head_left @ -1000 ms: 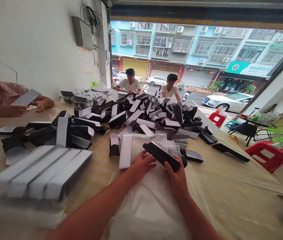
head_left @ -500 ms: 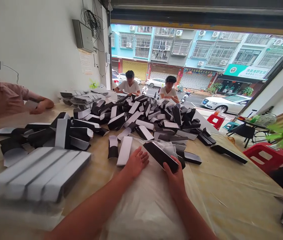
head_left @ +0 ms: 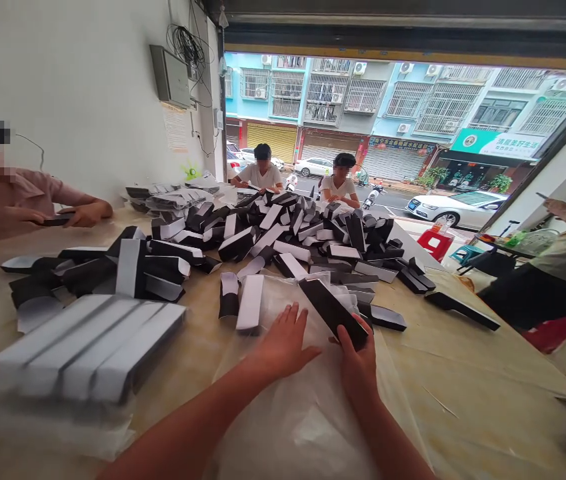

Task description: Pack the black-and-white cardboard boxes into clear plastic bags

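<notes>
**Setting:** a shop-front opening (head_left: 373,120) is occupying the upper right of the frame, and a white parked car (head_left: 455,208) is standing on the street beyond.

**Tabletop:** a paper-covered tabletop (head_left: 467,360) is spanning the lower frame.

**Stock:** a heap of black-and-white cardboard boxes (head_left: 287,240) is spreading across the centre, while a row of white-faced boxes (head_left: 87,350) is lying at lower left.

**Co-workers:** two seated people (head_left: 260,175) (head_left: 340,183) are working at the far end. A person at the left edge (head_left: 13,193) is holding a dark box (head_left: 57,219).

**Change:** a standing person (head_left: 553,280) is now showing at the right edge, and the held box is sitting at a steeper angle than half a second ago.

**Sheet:** a translucent plastic bag (head_left: 287,413) is lying under both hands.

**Left grip:** the left grip (head_left: 283,341) is staying released, fingers spread, resting on the plastic.

**Right grip:** the right grip (head_left: 357,357) is clasping the lower end of a black box (head_left: 331,312).

**Box position:** the box is slanting at lower centre against the plastic. Whether it is entering the bag cannot be told.
</notes>
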